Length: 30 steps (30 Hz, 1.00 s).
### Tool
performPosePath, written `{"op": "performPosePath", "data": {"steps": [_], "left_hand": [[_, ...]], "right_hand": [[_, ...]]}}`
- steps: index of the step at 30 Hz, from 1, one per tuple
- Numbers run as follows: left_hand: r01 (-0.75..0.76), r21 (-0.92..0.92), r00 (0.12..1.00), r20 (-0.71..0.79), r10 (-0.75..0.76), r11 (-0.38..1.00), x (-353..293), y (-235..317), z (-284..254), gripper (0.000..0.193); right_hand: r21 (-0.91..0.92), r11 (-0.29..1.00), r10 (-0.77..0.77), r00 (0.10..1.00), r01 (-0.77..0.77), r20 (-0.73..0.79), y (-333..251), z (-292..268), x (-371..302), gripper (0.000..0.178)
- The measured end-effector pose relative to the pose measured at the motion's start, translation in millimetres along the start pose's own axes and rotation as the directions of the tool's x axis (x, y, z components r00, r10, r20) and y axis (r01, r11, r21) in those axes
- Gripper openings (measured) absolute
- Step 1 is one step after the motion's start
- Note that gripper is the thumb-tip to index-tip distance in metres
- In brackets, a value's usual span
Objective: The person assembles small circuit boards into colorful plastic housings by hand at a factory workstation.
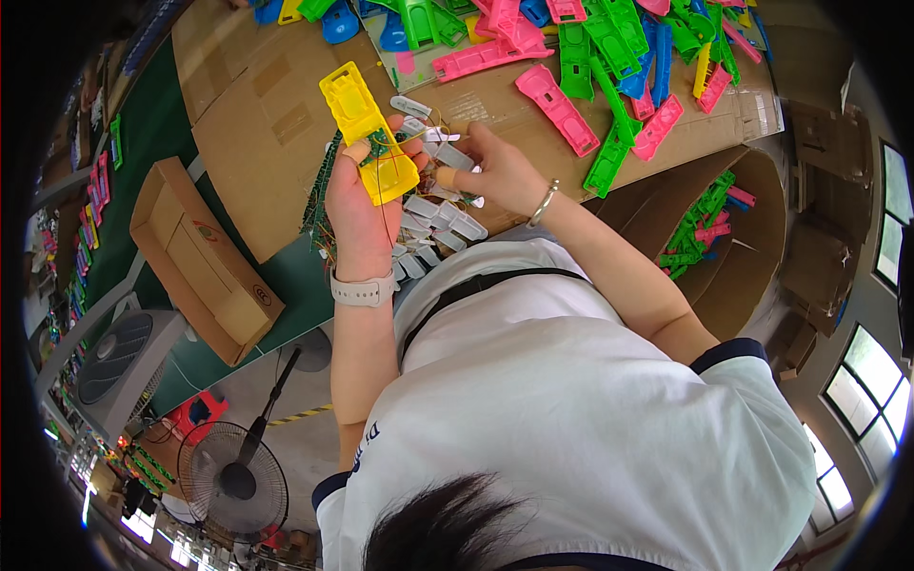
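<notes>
A yellow plastic housing half (352,105) lies in my left hand (359,205), open side up. My left thumb, in a tan finger cover, presses a small green circuit board (381,145) with thin wires against it. Just right of it is my right hand (495,171), its thumb also covered. A small white wired part (451,154) sits between its thumb and forefinger, though the fingertips are partly hidden. Beneath both hands is a pile of white rectangular parts (433,221) with thin wires. Several green circuit boards (322,195) are stacked beside my left wrist.
Pink, green, blue and yellow housings (609,57) are heaped on the cardboard-covered table (257,124). A shallow cardboard box (205,262) rests at the left. At the right, a large carton (752,266) holds more housings. A fan (233,481) stands at the lower left.
</notes>
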State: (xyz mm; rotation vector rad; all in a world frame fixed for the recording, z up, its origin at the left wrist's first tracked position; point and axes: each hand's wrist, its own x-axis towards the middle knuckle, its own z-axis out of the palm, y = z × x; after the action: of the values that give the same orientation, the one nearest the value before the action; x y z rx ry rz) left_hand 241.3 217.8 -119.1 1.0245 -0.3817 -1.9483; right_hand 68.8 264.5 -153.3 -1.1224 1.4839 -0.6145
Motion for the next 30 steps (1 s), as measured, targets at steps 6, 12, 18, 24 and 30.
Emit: {"op": "performPosePath", "data": {"steps": [6,12,18,24,30], "left_hand": [[-0.034,-0.048,0.998,-0.056,0.031,0.998,2,-2,8,0.038],[-0.09,0.029,0.995,-0.042,0.091,0.996,5,-5,4,0.038],[-0.097,0.085,0.989,-0.107,0.106,0.992,3,-4,-3,0.036],[-0.103,0.126,0.988,-0.098,0.116,0.987,2,-4,-2,0.034],[-0.12,0.203,0.98,-0.135,0.149,0.972,10,-6,3,0.035]], "right_hand": [[-0.662,0.646,-0.676,0.687,0.38,-0.266,-24,2,-1,0.038],[-0.536,0.821,-0.258,0.965,0.194,-0.046,-36,11,24,0.022],[-0.59,0.778,-0.101,0.969,0.218,0.225,-42,5,36,0.022],[-0.59,0.674,-0.489,0.867,0.445,0.095,-20,-6,16,0.018],[-0.621,0.282,-0.866,0.472,0.731,0.162,-10,-27,-13,0.017]]}}
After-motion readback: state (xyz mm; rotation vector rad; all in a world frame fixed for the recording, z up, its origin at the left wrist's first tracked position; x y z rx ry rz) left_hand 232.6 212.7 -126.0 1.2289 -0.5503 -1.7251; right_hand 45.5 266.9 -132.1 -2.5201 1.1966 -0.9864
